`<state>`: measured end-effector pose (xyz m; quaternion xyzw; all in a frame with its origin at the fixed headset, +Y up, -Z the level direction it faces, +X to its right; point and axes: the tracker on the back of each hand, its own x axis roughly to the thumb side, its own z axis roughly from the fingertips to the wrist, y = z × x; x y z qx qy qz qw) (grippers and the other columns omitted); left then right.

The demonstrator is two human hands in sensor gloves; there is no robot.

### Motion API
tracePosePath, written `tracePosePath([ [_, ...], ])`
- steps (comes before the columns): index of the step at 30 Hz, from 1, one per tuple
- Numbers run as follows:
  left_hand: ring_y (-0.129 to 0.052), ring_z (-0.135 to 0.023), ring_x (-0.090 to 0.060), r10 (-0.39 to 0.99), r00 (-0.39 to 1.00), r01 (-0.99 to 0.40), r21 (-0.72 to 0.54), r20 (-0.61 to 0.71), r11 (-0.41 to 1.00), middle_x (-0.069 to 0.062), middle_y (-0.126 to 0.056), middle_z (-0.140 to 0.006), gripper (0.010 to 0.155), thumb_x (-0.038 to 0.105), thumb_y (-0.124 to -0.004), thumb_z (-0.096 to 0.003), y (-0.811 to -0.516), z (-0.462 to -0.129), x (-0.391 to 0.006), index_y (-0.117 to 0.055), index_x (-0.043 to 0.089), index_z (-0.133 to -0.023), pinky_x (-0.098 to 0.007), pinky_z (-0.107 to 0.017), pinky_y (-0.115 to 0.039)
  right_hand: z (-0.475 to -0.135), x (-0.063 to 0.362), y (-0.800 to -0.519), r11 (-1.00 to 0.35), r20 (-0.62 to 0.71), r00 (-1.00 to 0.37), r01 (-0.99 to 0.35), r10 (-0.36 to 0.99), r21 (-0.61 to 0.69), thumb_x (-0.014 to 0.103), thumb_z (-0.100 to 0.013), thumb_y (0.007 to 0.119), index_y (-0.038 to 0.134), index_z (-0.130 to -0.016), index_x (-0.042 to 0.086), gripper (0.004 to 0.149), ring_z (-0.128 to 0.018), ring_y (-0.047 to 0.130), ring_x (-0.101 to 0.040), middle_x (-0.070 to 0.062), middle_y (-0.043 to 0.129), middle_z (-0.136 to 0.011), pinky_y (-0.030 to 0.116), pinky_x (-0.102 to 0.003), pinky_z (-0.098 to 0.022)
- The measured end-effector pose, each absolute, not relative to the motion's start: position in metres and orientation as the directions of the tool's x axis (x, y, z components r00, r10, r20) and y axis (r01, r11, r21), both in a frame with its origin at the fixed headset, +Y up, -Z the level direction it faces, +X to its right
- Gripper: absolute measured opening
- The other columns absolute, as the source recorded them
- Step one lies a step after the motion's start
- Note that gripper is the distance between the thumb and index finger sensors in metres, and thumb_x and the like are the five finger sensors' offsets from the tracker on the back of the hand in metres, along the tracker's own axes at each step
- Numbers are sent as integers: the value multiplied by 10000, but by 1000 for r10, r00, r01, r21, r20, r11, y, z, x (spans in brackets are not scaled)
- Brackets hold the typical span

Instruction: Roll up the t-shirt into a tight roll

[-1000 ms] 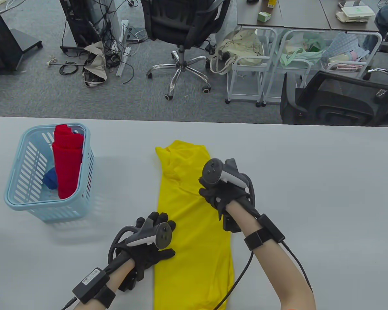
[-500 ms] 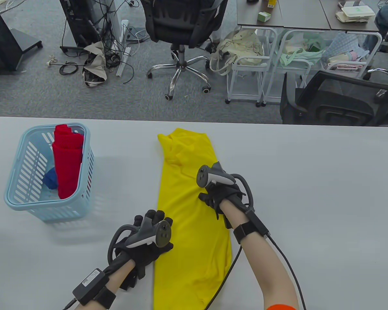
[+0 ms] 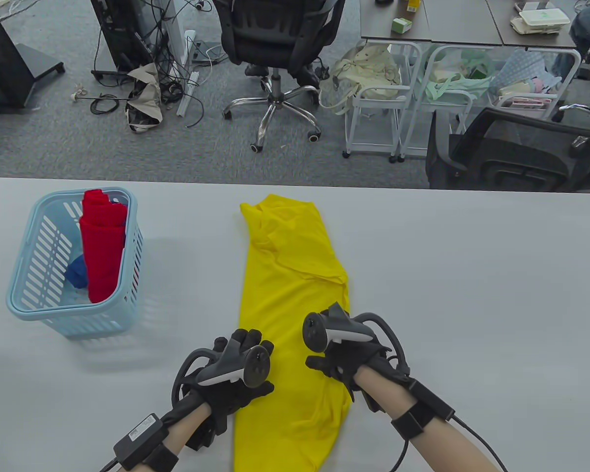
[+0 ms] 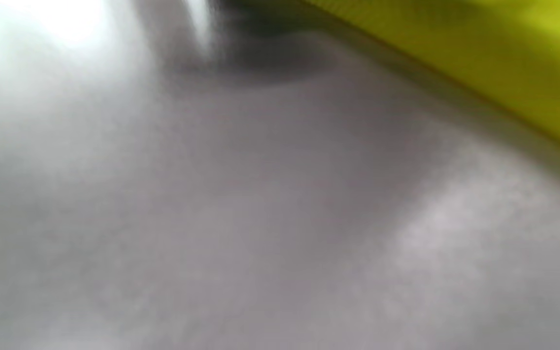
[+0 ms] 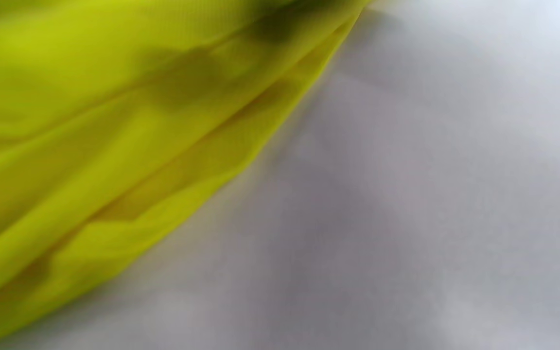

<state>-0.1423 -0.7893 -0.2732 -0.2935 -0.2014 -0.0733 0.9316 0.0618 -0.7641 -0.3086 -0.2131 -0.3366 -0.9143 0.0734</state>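
Note:
A yellow t-shirt (image 3: pixel 290 275), folded lengthwise into a long narrow strip, lies flat on the grey table (image 3: pixel 472 295); its collar end points away from me. My left hand (image 3: pixel 241 388) lies flat on the shirt's left edge near the near end, fingers spread. Across from it, my right hand (image 3: pixel 341 366) presses the shirt's right edge with the fingers straight. The blurred left wrist view shows the yellow t-shirt (image 4: pixel 479 63) at the top right. Layered folds of the t-shirt (image 5: pixel 90 121) fill the left of the right wrist view. No fingers show in either wrist view.
A light blue basket (image 3: pixel 34 305) stands at the table's left, holding a rolled red shirt (image 3: pixel 103 246) and a blue item (image 3: pixel 77 273). Beyond the far table edge are office chairs (image 3: pixel 275 39), cables and white carts (image 3: pixel 378 98) on the floor.
My right hand has slid from the shirt's upper part down its right edge towards me. The collar end now lies farther away and flatter. My left hand has shifted slightly.

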Motion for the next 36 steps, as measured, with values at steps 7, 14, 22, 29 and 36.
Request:
tracePosePath([
  [7, 59, -1095, -308, -70, 908, 314, -559, 413, 768, -11, 171, -1125, 838, 714, -300, -398, -794, -300, -144, 127, 344, -1017, -609, -804, -150, -329, 67, -778, -751, 388, -922, 245, 15, 613, 571, -593, 463, -41, -1086, 152, 820, -1008, -55, -494, -204, -91, -1090, 270, -639, -732],
  [14, 91, -1085, -279, -112, 911, 349, -598, 397, 721, 22, 214, -1097, 827, 717, -307, -389, -791, -347, -143, 163, 384, -983, -588, -819, -138, -369, 66, -777, -739, 312, -950, 199, 16, 644, 567, -581, 488, -41, -1078, 194, 816, -1014, -70, -448, -160, -98, -1086, 245, -632, -741],
  [22, 10, -1108, -291, -165, 933, 330, -579, 319, 746, 5, 103, -1144, 799, 682, -333, -421, -783, -357, -144, 85, 366, -1025, -591, -818, -182, -391, 65, -778, -735, 246, -968, 129, 54, 666, 561, -565, 523, -31, -1071, 236, 817, -1016, -103, -408, -113, -114, -1084, 196, -622, -743],
  [29, -25, -1126, -321, -115, 897, 349, -526, 426, 776, -26, 86, -1164, 818, 697, -317, -410, -790, -298, -146, 64, 353, -1047, -606, -829, -243, -391, 65, -778, -738, 252, -967, 136, 48, 661, 558, -564, 525, -30, -1074, 236, 819, -1020, -100, -410, -116, -112, -1089, 199, -622, -745],
  [36, 60, -1099, -280, -80, 918, 304, -557, 389, 773, 26, 163, -1119, 822, 719, -301, -379, -794, -304, -152, 120, 386, -1002, -602, -814, -166, -376, 55, -769, -784, 261, -965, 166, -6, 598, 531, -584, 554, 57, -1117, 234, 787, -1056, -16, -439, -139, -27, -1132, 230, -631, -746],
])
